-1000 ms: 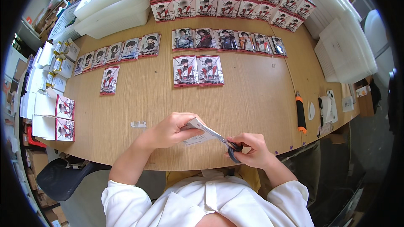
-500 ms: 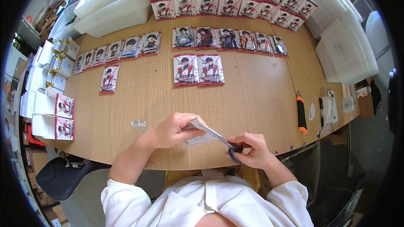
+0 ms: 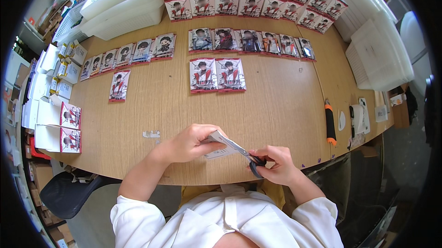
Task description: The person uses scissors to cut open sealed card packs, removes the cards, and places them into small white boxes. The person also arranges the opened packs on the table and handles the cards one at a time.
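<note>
Wooden table [image 3: 271, 114], flat packets [image 3: 203, 75], black tool [image 3: 329, 124]

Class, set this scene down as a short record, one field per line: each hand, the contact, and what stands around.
Left hand: left hand grips white pack
Right hand: right hand holds scissors by the handles
Contact: blades at the pack's edge; whether they cut is unclear
Surface: wooden table
Ahead of hands: paired packs, side by side
Left of that pair: lone pack
Right side: orange-black tool
Far edge: stacked boxes, two tiers
</note>
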### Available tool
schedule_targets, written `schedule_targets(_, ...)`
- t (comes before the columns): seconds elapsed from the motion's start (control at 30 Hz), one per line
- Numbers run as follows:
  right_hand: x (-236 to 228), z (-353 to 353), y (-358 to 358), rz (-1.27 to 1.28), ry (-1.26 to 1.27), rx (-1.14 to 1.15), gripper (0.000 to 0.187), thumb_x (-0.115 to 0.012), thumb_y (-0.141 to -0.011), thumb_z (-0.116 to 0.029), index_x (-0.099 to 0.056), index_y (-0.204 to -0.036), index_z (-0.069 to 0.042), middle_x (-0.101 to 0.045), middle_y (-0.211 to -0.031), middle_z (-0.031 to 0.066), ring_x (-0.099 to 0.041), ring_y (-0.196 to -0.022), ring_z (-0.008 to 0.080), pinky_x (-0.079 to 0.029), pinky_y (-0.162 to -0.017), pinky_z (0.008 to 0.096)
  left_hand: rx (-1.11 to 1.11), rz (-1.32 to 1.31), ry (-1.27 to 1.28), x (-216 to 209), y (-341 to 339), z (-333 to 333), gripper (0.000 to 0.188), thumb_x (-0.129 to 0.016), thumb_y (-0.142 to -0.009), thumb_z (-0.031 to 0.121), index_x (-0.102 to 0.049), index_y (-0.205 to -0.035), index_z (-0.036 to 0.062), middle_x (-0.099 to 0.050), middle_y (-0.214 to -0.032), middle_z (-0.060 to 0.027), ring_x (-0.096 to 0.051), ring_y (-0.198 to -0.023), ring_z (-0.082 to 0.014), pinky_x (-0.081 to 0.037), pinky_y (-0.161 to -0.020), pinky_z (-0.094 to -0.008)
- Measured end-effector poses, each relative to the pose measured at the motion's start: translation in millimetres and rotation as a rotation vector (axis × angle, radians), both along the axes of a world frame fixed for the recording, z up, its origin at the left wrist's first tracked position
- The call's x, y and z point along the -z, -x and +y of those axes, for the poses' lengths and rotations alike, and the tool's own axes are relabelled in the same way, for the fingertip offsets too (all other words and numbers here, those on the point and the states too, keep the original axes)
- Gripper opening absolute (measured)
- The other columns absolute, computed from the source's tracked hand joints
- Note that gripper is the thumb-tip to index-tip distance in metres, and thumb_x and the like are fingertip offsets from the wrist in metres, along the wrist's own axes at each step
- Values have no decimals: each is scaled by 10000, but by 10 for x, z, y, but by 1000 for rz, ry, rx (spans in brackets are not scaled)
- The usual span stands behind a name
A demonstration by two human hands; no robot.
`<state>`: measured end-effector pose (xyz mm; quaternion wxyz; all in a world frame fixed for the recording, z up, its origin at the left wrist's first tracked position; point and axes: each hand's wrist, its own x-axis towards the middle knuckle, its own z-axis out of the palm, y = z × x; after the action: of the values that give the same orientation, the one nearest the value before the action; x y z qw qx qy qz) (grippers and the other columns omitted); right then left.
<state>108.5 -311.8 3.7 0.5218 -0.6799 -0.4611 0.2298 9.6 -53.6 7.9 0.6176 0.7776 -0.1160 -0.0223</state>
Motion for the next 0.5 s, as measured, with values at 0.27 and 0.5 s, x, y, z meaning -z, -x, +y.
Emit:
schedule_targets(0.27, -43, 24, 11, -9, 3, -4, 284, -707, -715, 49, -629, -987, 22, -677, -798, 109, -669, -660, 159, -534, -586, 249, -4, -11, 1, -16, 8, -16, 105, -627, -863, 12, -638, -965, -6, -652, -868, -87, -616, -782, -188, -484, -701, -297)
schedule_targets(0.5, -109, 33, 8, -58, 29, -8, 297, -717, -710, 39, -632, -995, 18, -660, -763, 94, -643, -622, 152, -518, -558, 248, 7, -29, -32, -7, 14, -34, 114, -628, -867, 21, -631, -978, -8, -647, -894, -98, -615, -799, -198, -482, -711, -300)
